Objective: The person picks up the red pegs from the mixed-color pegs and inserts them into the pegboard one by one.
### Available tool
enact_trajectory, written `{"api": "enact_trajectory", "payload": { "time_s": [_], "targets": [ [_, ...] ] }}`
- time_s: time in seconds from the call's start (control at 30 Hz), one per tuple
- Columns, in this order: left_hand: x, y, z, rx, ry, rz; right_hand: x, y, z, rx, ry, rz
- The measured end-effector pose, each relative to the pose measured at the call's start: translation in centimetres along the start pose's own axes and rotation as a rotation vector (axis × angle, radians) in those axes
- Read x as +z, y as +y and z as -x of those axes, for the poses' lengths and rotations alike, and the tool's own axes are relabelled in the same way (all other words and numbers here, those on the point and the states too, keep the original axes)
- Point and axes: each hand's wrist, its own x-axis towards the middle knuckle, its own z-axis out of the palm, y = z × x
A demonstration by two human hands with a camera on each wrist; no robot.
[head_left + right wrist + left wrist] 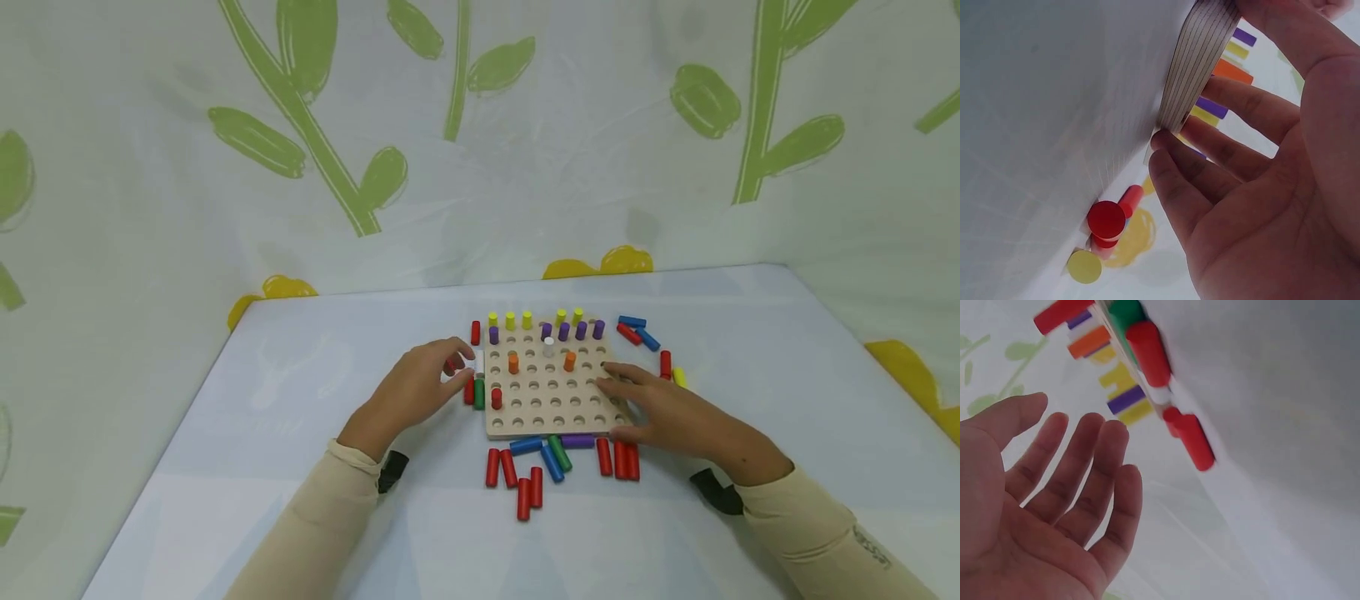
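A square wooden pegboard with rows of round holes lies on the table. Yellow pegs stand along its far row, and purple pegs stand in the row before them. Nearer stand a white peg, two orange pegs and a red peg. My left hand hovers by the board's left side, fingers loosely bent; the left wrist view shows its palm holding nothing. At the board's right edge, my right hand touches the wood with extended fingers, holding no peg.
Loose red pegs, blue pegs, a green peg and a purple peg lie before the board. More red and green pegs line its left side. Blue, red and yellow pegs lie to the right.
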Motion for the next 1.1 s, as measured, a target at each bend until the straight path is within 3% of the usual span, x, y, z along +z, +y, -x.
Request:
{"api": "enact_trajectory", "payload": {
  "time_s": [0.23, 0.47, 0.8, 1.1],
  "targets": [
    [-0.6, -1.5, -1.3, -0.11, 0.01, -0.045, -0.2, -0.2, 0.0, -0.002, 0.003, 0.0],
    [-1.1, -2.4, -3.0, -0.159, -0.007, -0.089, -0.5, -0.4, 0.1, 0.001, 0.0, -0.011],
    [-1.2, -2.2, -6.1, -0.16, -0.102, -0.117, -0.4, -0.4, 0.1, 0.01, -0.008, -0.014],
    [-0.7, -2.3, -7.8, -0.147, -0.18, -0.064, -0.1, -0.2, -0.1, 0.01, -0.007, -0.018]
  ]
}}
